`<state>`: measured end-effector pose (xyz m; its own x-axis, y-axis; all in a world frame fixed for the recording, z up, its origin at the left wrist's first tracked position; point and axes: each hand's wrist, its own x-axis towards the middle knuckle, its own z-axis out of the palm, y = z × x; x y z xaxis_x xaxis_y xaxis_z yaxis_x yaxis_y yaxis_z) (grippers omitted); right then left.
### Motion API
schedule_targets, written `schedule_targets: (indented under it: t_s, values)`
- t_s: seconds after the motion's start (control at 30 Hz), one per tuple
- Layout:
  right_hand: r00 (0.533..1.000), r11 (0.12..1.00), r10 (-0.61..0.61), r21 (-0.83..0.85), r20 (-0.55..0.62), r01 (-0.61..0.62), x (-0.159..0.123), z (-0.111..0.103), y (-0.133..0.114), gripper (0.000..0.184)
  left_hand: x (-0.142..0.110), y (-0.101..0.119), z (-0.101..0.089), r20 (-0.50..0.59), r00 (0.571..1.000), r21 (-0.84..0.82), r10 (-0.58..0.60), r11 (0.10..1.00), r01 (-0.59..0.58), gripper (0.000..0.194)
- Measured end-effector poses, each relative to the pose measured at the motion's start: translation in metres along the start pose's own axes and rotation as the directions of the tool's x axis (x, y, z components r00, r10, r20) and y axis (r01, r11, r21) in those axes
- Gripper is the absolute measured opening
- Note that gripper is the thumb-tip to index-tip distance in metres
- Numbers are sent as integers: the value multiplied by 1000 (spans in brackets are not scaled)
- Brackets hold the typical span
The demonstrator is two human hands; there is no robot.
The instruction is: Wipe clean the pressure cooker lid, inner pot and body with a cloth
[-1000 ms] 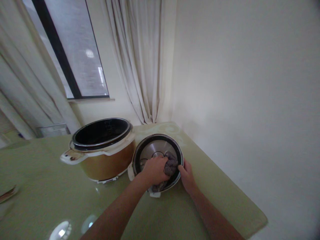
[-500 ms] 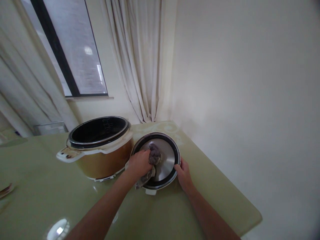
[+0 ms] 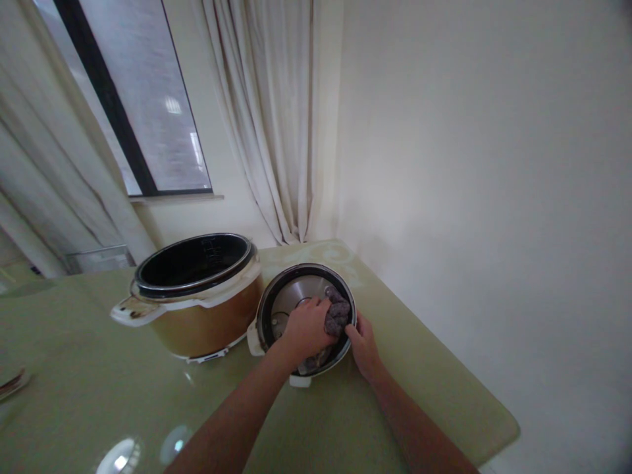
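A round cooker lid (image 3: 301, 288) lies with its metal inner side up, ringed by a black seal and white tabs. Closed around a crumpled grey cloth (image 3: 337, 315), my left hand (image 3: 309, 326) presses it against the right part of the lid's inner face. My right hand (image 3: 364, 339) grips the lid's right rim, its thumb over the edge and its other fingers mostly hidden behind. Left of the lid stands the open cooker (image 3: 207, 326), gold-brown with a white rim, a stained side handle and a black inner pot (image 3: 195, 260).
The pale green glossy table (image 3: 99, 368) carries everything, and its right edge runs close to the white wall (image 3: 469, 197). A small dish-like item (image 3: 14, 383) sits at the far left. Curtains (image 3: 266, 118) and a window (image 3: 143, 99) are behind.
My left hand has slid the cloth rightward across the lid, from its middle to near the right rim. My right hand keeps its hold on the rim.
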<state>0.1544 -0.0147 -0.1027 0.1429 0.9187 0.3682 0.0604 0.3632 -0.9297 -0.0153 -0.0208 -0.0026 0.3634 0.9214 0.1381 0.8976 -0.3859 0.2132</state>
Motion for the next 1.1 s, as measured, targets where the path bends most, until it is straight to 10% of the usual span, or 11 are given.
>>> schedule_targets:
  t_s: [0.43,0.7,1.1]
  values:
    - [999,999,39,13,28,-40,0,1,-12,37,-23,-26,-13,140,987,28,-76,997,73,53]
    - [999,999,50,22,4,-50,-1,4,-19,33,-3,-53,-22,-19,962,5,-273,962,273,41]
    - [997,997,72,37,-16,-71,4,1,-6,32,13,3,-4,-16,1000,-8,-13,1000,12,41]
